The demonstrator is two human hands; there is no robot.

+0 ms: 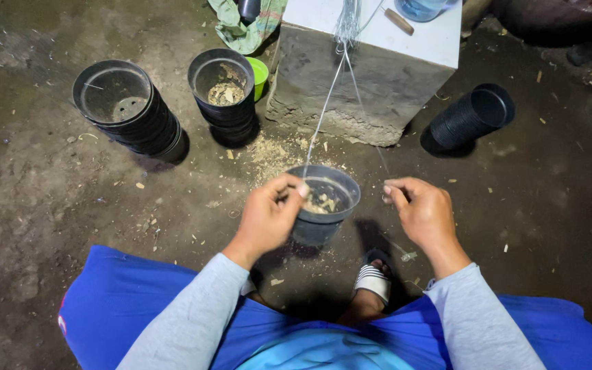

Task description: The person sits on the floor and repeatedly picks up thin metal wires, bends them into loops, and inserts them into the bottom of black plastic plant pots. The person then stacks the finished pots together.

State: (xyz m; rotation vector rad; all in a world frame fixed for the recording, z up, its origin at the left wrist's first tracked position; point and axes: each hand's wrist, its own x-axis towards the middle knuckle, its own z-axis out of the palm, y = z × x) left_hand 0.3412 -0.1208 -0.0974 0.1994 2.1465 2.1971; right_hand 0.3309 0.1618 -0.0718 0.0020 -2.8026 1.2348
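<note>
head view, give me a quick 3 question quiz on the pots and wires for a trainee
1. True or false: the left hand grips the rim of the small black pot.
2. What does the right hand pinch? A) thin wire B) a spoon C) a green cup
3. How many stacks of black pots are in view apart from the held one?

Key: 1 true; 2 A; 3 three: stack far left, stack beside it, stack lying on its side.

Between our hands we see a black pot (325, 205) holding pale tan chips; beyond them, black pot stacks (131, 109), a lime-green cup (260, 74); beneath them, a white-striped black sandal (373, 277), blue trousers (125, 301), grey sleeves (193, 315).
</note>
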